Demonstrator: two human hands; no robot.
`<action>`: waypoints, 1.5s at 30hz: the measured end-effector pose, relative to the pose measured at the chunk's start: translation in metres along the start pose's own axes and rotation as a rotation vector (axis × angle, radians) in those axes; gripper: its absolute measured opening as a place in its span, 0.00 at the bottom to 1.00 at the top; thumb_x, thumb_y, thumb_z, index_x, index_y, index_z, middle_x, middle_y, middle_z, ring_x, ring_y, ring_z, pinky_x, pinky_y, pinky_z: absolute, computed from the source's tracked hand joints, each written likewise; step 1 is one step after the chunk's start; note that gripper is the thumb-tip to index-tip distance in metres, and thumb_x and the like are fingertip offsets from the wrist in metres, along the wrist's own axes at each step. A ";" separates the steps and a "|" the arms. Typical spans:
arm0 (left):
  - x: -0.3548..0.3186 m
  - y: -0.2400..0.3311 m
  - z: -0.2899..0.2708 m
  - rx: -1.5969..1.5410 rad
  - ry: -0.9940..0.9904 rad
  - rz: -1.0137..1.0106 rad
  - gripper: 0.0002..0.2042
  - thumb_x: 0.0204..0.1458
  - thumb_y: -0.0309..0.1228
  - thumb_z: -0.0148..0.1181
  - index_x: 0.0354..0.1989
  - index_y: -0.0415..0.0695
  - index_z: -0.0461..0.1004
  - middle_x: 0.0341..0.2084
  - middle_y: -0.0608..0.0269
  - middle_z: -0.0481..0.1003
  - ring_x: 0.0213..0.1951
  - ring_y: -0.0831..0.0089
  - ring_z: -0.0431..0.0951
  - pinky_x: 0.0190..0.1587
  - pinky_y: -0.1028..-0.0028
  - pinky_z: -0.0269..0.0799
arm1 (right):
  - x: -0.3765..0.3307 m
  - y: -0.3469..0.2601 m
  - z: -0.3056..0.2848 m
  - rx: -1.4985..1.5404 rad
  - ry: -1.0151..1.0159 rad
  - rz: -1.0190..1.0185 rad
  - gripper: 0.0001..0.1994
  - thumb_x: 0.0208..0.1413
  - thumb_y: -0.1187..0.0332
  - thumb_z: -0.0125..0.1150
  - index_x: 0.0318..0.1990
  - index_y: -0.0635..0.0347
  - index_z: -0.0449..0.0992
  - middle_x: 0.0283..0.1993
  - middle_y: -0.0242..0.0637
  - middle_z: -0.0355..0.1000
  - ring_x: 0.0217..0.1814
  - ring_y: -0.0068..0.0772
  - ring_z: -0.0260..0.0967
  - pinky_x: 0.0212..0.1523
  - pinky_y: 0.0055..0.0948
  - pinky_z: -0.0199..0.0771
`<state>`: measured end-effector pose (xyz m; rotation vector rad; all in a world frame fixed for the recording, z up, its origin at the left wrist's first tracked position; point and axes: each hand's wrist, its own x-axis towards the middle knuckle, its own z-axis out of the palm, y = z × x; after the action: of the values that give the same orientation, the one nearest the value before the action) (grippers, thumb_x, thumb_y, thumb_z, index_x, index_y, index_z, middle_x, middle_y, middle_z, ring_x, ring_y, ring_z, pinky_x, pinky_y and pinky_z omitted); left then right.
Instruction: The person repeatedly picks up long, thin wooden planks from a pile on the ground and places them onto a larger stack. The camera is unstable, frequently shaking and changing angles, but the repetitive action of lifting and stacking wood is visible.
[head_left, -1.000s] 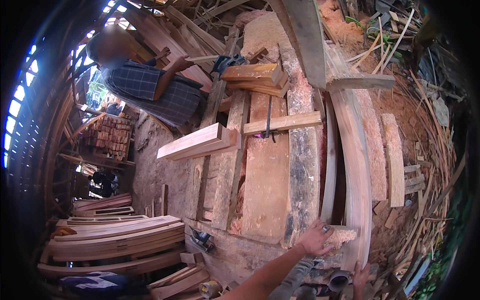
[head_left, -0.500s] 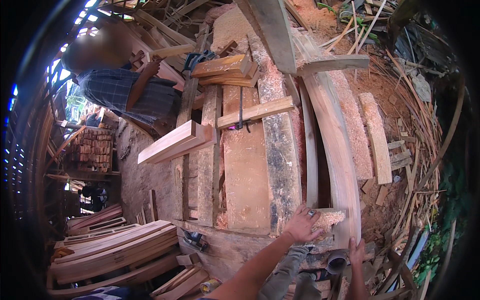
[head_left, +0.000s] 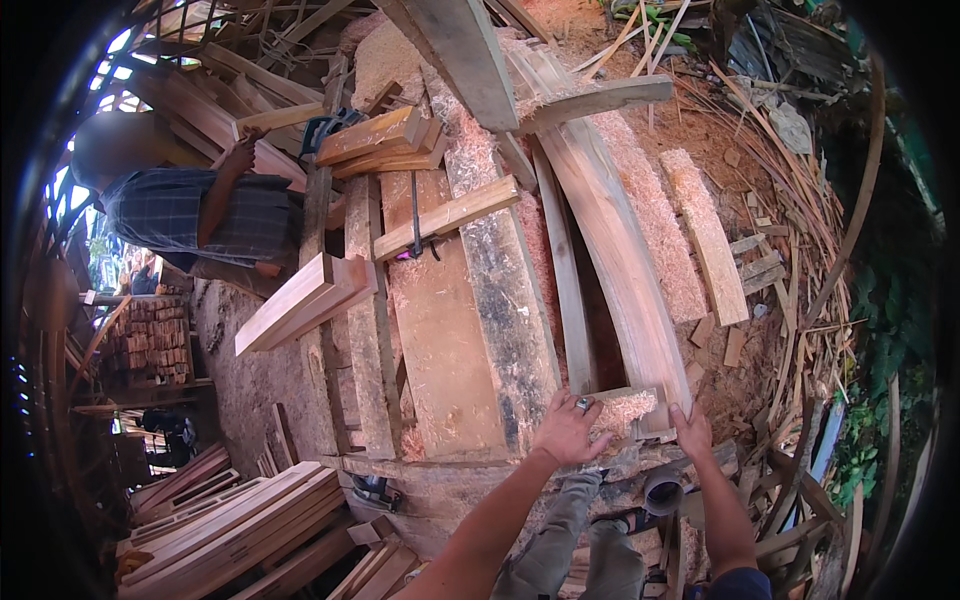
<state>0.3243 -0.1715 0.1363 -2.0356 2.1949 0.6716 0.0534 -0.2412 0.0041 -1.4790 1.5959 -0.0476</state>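
In the head view, see the long plank [head_left: 625,275] just ahead of the right hand [head_left: 694,432], with its long way running from the near end, by the fingers, up and a bit left to a thin crossing board [head_left: 605,103]. Of the 2 hands, find the right nearer, touching the long plank at its near right corner with bent fingers. Cannot tell if clamped tight, with the thumb mostly hidden. Left of the long plank's near end, find the left hand [head_left: 568,432], with fingers a little apart and thumb out, touching 1 short block [head_left: 625,405] covered in wood bits. Just left of the long plank, see a narrow grey board [head_left: 563,270]. Farther left of the long plank, spot a black-stained board [head_left: 505,300], a wide brown board [head_left: 440,340] and a light bar [head_left: 445,222] laid across both. Right of the long plank, see pink shavings [head_left: 655,240] and a loose board [head_left: 705,240]. Far left of the long plank, notice 1 other person [head_left: 190,210] holding a stick [head_left: 280,118].
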 end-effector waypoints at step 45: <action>0.003 -0.002 0.007 0.080 0.128 0.094 0.26 0.52 0.52 0.54 0.48 0.40 0.75 0.43 0.51 0.78 0.46 0.53 0.76 0.64 0.58 0.52 | -0.042 0.031 -0.012 0.217 0.295 0.049 0.25 0.55 0.48 0.58 0.46 0.62 0.74 0.37 0.55 0.76 0.39 0.58 0.73 0.45 0.47 0.69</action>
<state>0.3240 -0.1721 0.1284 -1.9988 2.3593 0.4655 0.0158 -0.2055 0.0176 -1.3075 1.7969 -0.4153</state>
